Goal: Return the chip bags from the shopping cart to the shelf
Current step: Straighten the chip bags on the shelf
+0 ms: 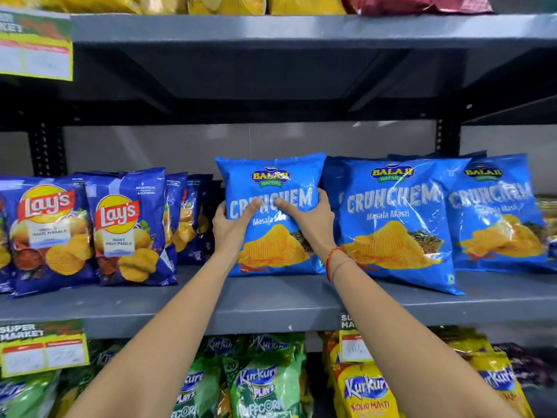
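Note:
A light blue Crunchem chip bag (272, 236) stands upright on the grey middle shelf (271, 300), between dark blue Lay's bags and other Crunchem bags. My left hand (232, 224) grips its left edge, thumb across the front. My right hand (310, 220) grips its right edge, thumb on the front too; red threads circle that wrist. The bag's bottom rests on the shelf board. The shopping cart is out of view.
Two Crunchem bags (394, 224) lean to the right. Lay's bags (126, 227) stand in rows to the left. Green and yellow Kurkure bags (259, 384) fill the shelf below. Price tags (42, 348) hang on shelf edges. Yellow and red bags sit on the top shelf.

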